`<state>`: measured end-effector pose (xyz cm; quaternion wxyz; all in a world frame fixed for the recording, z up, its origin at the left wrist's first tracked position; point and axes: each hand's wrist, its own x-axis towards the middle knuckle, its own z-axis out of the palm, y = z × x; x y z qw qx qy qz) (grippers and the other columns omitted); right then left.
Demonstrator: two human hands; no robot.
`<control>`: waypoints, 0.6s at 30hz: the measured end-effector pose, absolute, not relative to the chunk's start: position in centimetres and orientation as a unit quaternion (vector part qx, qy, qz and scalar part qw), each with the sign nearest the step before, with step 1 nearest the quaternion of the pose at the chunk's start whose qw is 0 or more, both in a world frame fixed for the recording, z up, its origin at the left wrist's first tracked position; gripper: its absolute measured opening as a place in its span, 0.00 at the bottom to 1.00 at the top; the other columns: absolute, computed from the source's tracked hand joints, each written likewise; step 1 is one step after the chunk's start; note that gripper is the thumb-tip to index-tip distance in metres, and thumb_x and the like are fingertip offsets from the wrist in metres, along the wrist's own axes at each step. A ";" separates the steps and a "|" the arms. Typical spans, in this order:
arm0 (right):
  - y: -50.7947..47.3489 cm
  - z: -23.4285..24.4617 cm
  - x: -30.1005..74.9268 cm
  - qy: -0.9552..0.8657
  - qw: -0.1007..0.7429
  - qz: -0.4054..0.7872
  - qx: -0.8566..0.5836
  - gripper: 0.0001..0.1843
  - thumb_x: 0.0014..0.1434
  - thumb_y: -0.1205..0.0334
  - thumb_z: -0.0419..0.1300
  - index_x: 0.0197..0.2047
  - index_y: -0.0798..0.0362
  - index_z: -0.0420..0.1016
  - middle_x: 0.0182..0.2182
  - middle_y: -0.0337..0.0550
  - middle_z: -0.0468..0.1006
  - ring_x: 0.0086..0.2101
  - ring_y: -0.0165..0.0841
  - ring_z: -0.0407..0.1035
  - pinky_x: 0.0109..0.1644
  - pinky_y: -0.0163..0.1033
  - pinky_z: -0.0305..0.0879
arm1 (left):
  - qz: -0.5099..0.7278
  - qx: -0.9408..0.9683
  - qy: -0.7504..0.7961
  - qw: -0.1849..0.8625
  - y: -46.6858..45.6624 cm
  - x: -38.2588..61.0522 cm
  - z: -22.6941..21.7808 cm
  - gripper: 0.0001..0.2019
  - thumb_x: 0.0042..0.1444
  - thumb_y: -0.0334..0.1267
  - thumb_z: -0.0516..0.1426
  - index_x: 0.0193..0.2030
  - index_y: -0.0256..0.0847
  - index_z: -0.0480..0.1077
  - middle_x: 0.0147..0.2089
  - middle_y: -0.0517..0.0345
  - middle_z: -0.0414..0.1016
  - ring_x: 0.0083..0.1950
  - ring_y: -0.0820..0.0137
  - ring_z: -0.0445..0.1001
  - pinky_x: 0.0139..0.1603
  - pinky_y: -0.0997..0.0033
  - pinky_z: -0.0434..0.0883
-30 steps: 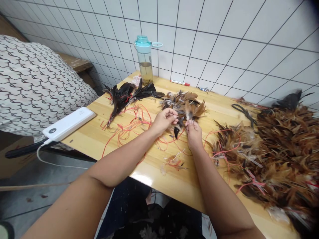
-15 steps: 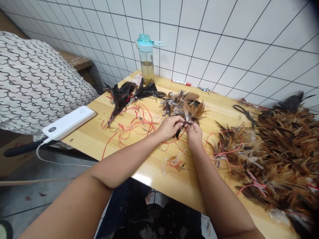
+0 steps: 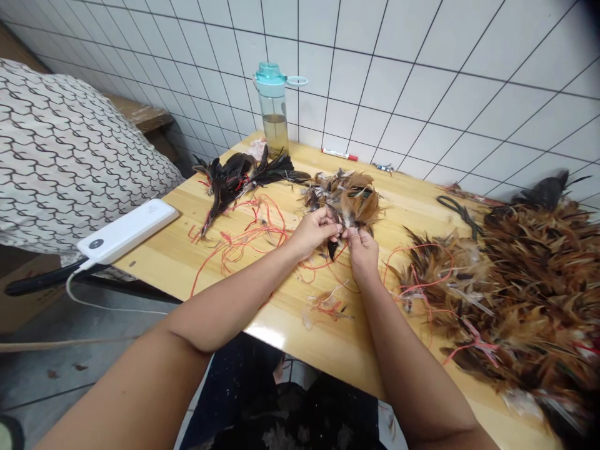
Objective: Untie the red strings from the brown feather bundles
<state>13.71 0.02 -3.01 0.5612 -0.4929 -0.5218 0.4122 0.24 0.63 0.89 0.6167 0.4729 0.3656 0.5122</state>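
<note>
Both hands meet over the middle of the table. My right hand [image 3: 364, 251] pinches the base of a small bunch of brown feathers [image 3: 359, 207], which fans out away from me. Close on its left, my left hand [image 3: 315, 232] has its thumb and fingers pressed together; whatever lies between them is too small to make out. Just behind the hands is a pile of brown and grey feathers [image 3: 323, 187]. A dark feather tip [image 3: 332, 251] shows below the fingers. Red string [image 3: 255, 240] lies in loose tangles to the left and runs beneath my hands.
Black feathers [image 3: 229, 178] lie at the back left by a water bottle [image 3: 274, 119]. A large heap of brown feathers [image 3: 539, 281] covers the right side. A red-capped marker [image 3: 340, 154] rests near the tiled wall. A white power bank [image 3: 129, 230] with its cable sits at the left edge.
My left hand has shifted slightly left, away from the right fingertips. The right hand stays at the base of the feather bunch. The whole view has moved a little.
</note>
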 end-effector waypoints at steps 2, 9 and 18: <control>0.0 -2.9 13.7 -0.527 0.559 0.415 -0.487 0.20 0.54 0.43 0.56 0.26 0.53 0.70 0.26 0.41 0.76 0.30 0.31 0.67 0.39 0.37 0.64 | 0.516 0.465 0.363 0.622 0.6 0.2 0.9 0.14 0.44 0.35 0.65 0.34 0.36 0.65 0.25 0.63 0.72 0.25 0.77 0.70 0.29 0.76 0.68; -0.1 -3.1 13.9 -0.575 0.520 0.372 -0.511 0.18 0.56 0.48 0.56 0.28 0.53 0.75 0.29 0.43 0.79 0.33 0.34 0.71 0.43 0.40 0.64 | 0.521 0.468 0.359 0.617 0.7 -0.2 1.2 0.15 0.39 0.36 0.68 0.29 0.35 0.67 0.26 0.61 0.74 0.29 0.73 0.75 0.38 0.71 0.71; 0.0 -2.9 13.9 -0.571 0.527 0.384 -0.499 0.18 0.56 0.48 0.56 0.27 0.54 0.74 0.26 0.40 0.77 0.30 0.32 0.68 0.39 0.37 0.64 | 0.517 0.473 0.386 0.599 0.8 -0.4 1.2 0.14 0.35 0.37 0.68 0.26 0.35 0.69 0.25 0.61 0.74 0.30 0.73 0.73 0.39 0.70 0.71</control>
